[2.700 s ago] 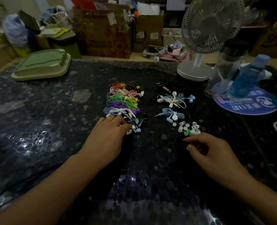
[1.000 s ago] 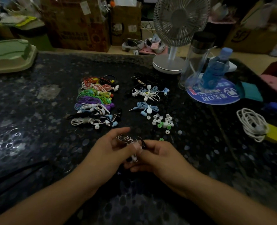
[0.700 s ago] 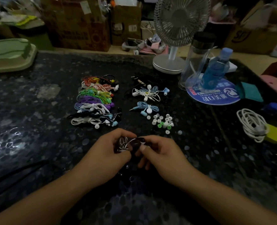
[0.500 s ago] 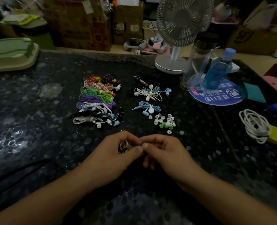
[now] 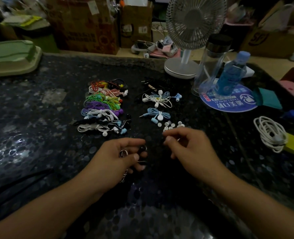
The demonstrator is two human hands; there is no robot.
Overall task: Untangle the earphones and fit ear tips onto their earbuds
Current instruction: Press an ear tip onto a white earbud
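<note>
1. Left hand (image 5: 118, 156): fingers curled round a coiled black-and-white earphone (image 5: 125, 152), held just above the dark speckled table (image 5: 39, 135); part of its cord hangs below the palm.
2. Right hand (image 5: 192, 149): thumb and forefinger tips drawn together at the near edge of the loose ear tips (image 5: 173, 125). Whether a tip is pinched between them cannot be told; the image is blurred there.
3. Beyond the left hand: a heap of bundled earphones (image 5: 103, 107) in white, black, purple, green, pink and red, lying on the table.
4. Beyond the right hand: a light-blue earphone bundle (image 5: 158, 114), then a white-and-blue bundle (image 5: 160, 99) behind it.
5. Right edge: a coiled white cable (image 5: 270, 133) beside a yellow pad (image 5: 292, 144).
6. Far right: a blue bottle (image 5: 232, 75), holding blue liquid, stands on a round blue mat (image 5: 229, 102); a clear tumbler (image 5: 210, 64) with a dark lid stands just beside it, contents not discernible.
7. Far centre: a desk fan (image 5: 192, 31).
8. Far left: a closed green box (image 5: 11, 56); contents hidden.
</note>
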